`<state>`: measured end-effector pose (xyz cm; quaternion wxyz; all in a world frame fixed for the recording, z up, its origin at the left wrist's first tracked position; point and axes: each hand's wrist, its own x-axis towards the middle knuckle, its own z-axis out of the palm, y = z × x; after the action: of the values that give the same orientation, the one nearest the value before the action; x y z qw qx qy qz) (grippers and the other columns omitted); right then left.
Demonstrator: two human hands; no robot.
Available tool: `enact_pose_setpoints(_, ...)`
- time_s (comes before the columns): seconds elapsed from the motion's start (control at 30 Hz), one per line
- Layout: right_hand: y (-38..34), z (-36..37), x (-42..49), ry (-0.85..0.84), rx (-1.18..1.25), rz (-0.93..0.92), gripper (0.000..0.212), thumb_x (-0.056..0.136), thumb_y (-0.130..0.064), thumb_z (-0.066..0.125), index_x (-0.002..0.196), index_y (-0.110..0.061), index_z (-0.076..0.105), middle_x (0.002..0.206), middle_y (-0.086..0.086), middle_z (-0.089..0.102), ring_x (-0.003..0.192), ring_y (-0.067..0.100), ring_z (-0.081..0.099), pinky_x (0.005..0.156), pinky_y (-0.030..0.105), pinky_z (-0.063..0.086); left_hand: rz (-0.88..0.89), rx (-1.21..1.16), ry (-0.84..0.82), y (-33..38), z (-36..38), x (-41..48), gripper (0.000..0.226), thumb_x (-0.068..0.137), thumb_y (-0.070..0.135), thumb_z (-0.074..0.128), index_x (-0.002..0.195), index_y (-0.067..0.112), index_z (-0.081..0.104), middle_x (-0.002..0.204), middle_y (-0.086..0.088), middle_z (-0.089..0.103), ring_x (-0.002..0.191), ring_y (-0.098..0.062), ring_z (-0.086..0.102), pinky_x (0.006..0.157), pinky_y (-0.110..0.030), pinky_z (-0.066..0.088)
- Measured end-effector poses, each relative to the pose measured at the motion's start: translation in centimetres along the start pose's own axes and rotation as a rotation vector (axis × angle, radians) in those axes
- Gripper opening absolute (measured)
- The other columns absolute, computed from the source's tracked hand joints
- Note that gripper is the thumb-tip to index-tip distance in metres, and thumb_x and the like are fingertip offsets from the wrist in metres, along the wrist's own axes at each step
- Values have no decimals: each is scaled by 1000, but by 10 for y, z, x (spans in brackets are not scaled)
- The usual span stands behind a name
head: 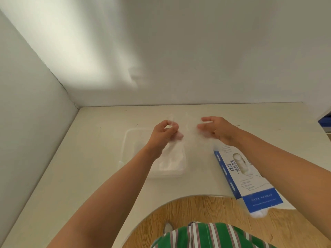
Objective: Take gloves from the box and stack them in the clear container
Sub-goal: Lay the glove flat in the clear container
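A pale back wall (197, 51) fills the upper half of the frame, with a soft band of light falling across its upper left. A plain side wall (26, 113) runs down the left edge, and the two meet in a corner at middle left. Below them lies a cream surface (89, 158), faintly scuffed, its near edge cut in a curve. A wooden floor (206, 208) shows beyond that curve at the bottom centre, with a green striped shirt (215, 235) at the very bottom. A blue object (325, 122) peeks in at the right edge.

At lower right a blue and white box (247, 176) lies flat and slanted, its near end hanging over the surface's edge with crumpled film (258, 213) poking out. In the centre sits a clear container (129, 140), holding a pile of gloves (172, 161) at its near right side.

Both hands are raised above the far end of the container, a little apart. The left hand (164, 133) has its fingers curled, thumb and forefinger pinching a sheer glove (188, 135) that hangs between the hands. The right hand (215, 129) has thumb and fingers partly spread by the glove's other edge. The film is so faint that I cannot tell whether it grips it.
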<state>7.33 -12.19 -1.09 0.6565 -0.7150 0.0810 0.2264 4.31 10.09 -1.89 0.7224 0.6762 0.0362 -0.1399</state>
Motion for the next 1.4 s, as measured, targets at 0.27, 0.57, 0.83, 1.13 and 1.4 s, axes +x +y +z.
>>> enact_pose_setpoints(0.27,-13,33,26,-168,-235,-107,26,88,-5,68,114,-9,65,86,4,71,74,16,57,73,27,48,-325,122,-88,-3,-66,-19,49,89,49,62,109,5,60,99,-13,72,88,-27,69,79,-38,56)
enact_pose_setpoints(0.57,-12,97,52,-198,-615,-276,30,81,-11,74,109,-18,65,94,3,67,83,17,60,78,28,47,-328,392,36,-9,-75,-14,26,93,25,64,104,2,64,73,-5,69,56,-14,64,53,-24,52)
enact_pose_setpoints(0.83,21,133,48,-81,-957,-783,17,82,-19,71,99,-20,69,97,-1,60,84,14,53,83,40,46,-306,901,288,-40,-71,6,11,99,16,41,103,11,51,82,-7,71,58,-21,67,62,-34,56)
enact_pose_setpoints(1.13,62,148,69,-437,-1406,-85,78,94,-38,59,155,-33,11,148,9,26,114,29,55,88,35,49,-318,1403,198,-50,-76,12,31,87,-3,52,114,7,42,97,-8,52,78,-21,47,62,-30,38)
enact_pose_setpoints(1.4,73,154,85,-516,-1397,-24,84,86,-37,68,152,-28,18,142,12,20,104,31,56,90,38,49,-253,1380,21,-56,-61,31,29,87,3,58,113,7,46,105,-10,57,83,-23,56,63,-31,40)
